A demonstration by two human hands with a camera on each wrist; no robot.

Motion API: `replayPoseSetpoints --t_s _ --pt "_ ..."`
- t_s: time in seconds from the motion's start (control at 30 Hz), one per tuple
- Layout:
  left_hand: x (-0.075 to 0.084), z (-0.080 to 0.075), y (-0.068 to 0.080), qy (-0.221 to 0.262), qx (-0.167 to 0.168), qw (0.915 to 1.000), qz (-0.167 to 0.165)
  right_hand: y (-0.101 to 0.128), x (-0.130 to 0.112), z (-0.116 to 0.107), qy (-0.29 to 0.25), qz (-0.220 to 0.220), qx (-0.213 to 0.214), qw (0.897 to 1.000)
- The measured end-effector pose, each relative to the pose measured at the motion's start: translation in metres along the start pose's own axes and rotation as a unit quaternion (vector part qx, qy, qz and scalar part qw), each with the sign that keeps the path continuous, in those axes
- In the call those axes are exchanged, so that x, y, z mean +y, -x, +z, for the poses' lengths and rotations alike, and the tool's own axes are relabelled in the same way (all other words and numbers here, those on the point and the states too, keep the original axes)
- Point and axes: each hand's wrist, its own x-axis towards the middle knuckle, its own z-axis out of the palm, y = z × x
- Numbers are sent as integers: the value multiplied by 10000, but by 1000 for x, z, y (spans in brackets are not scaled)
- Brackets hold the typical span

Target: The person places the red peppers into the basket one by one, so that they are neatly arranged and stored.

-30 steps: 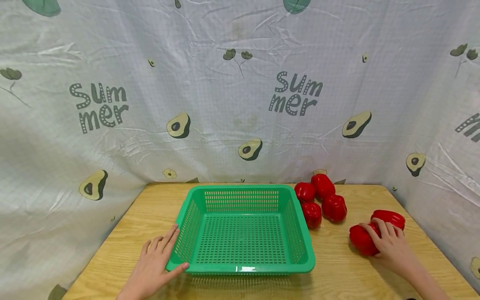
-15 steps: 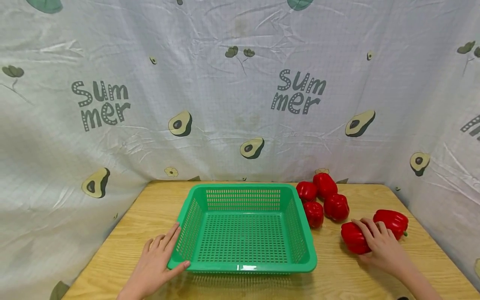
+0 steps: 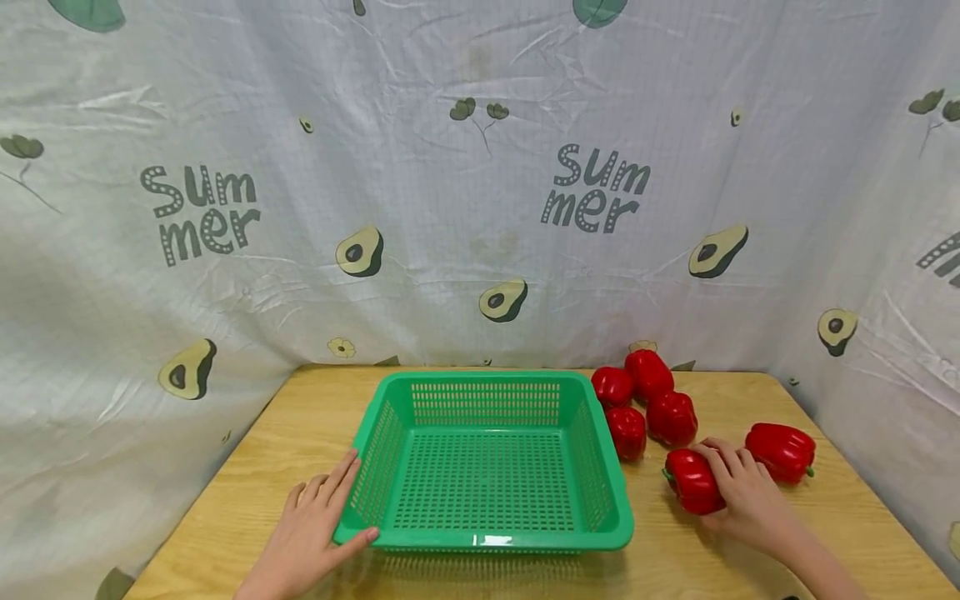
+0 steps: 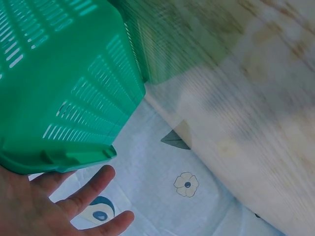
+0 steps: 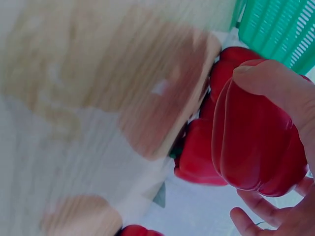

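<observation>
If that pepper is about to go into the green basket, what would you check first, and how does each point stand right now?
1. Grip on the pepper: the right hand has its fingers curled round the held red pepper. Ok.
2. Pepper off the table: cannot tell whether it is lifted or resting.
3. Basket steadied: the left hand lies flat against the near left corner of the green basket. Ok.
4. Room in the basket: nothing lies inside it. Ok.
5. Path to the basket: the cluster of four peppers sits further back beside the basket's right wall; the direct way looks free. Ok.
6. Lone pepper on the right: apart from the hand. Ok.
</observation>
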Motion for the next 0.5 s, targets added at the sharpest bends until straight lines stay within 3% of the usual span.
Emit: replayPoseSetpoints --t_s 0.5 --pt "0 1 1 106 -228 9995 -188 0 -18 0 37 -14 418 9991"
